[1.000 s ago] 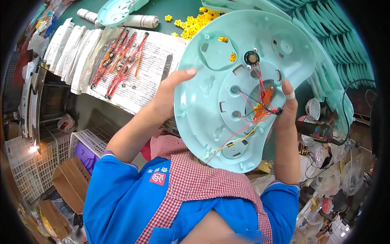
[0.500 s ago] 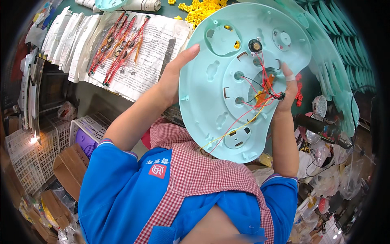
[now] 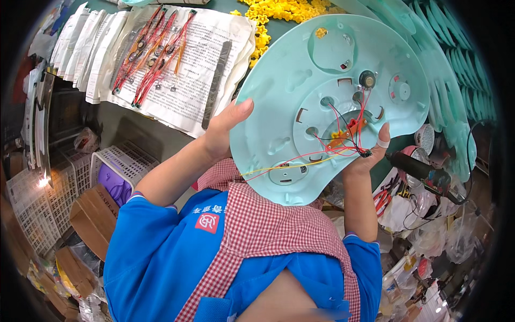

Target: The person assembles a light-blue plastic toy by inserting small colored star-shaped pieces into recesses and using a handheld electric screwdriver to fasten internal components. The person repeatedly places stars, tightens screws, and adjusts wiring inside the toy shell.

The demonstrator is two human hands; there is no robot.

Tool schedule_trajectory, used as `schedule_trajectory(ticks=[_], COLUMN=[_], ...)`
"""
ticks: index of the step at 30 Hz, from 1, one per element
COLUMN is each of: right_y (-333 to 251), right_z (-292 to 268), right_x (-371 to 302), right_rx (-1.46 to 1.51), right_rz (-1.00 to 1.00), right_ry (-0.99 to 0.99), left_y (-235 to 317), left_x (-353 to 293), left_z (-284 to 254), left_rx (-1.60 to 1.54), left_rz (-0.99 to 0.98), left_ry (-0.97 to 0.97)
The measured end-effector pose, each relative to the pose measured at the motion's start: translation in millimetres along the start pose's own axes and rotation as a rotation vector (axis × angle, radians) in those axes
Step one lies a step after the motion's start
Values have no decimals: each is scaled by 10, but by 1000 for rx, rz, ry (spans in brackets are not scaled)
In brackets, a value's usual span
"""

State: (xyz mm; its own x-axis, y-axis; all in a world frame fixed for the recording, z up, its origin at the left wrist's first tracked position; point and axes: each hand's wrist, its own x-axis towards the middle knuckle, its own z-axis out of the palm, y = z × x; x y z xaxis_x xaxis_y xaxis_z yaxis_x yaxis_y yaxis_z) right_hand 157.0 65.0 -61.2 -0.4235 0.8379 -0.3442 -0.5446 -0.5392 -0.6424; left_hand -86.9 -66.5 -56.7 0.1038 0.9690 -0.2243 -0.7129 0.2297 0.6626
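A large mint-green plastic shell (image 3: pixel 268 118) is held up in front of me, its hollow side with posts and holes facing me. My left hand (image 3: pixel 228 126) grips its left edge, thumb on the inner face and fingers hidden behind. My right hand (image 3: pixel 370 155) grips the lower right edge near the notch, a pale wrap on its thumb. Inside the shell sit a small round black speaker (image 3: pixel 367 79) and an orange circuit board (image 3: pixel 343 137). Red, black and yellow wires (image 3: pixel 322 155) run between them to a dark connector by my right hand.
Stapled paper sheets (image 3: pixel 188 70) at the left carry wired speakers (image 3: pixel 155 51). Yellow star-shaped pieces (image 3: pixel 263 27) lie behind the shell. More mint-green shells (image 3: pixel 450 70) are stacked at the right, near a dark handheld tool (image 3: pixel 421 169). White crates (image 3: pixel 126 161) stand lower left.
The shell has shifted slightly right and tilted, its right side turning downward. Both hands moved with it and kept their grip. The loose wires swung to the left.
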Motion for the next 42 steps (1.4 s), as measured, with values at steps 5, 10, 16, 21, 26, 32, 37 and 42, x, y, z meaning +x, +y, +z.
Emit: schedule_trajectory(ticks=[5, 10, 16, 21, 26, 32, 37, 42], right_y=[26, 40, 70, -219, -374, -1137, -1569, -1539], right_z=[-105, 587, 1196, 1184, 827, 851, 788, 882], right_x=[141, 398, 582, 681, 1027, 1799, 2686, 2605], right_rx=[176, -120, -272, -687, -801, -1517, -1948, -2202], right_rz=[37, -169, -286, -373, -483, -1363, -960, -1081], right_ry=[-381, 154, -281, -454, -265, 8, 71, -143], left_y=[-133, -7, 288, 1716, 2816, 3065, 3163, 3097], left_x=[29, 92, 49, 438, 944, 1003, 1000, 1019], left_z=[-233, -103, -108, -1164, -2183, -2659, -3196, -3055], left_rx=[-151, -295, -231, 248, 56, 464, 661, 1080], left_rz=[29, 12, 470, 884, 804, 725, 826, 599], left_ry=[-142, 195, 585, 874, 1144, 1205, 1474, 1656])
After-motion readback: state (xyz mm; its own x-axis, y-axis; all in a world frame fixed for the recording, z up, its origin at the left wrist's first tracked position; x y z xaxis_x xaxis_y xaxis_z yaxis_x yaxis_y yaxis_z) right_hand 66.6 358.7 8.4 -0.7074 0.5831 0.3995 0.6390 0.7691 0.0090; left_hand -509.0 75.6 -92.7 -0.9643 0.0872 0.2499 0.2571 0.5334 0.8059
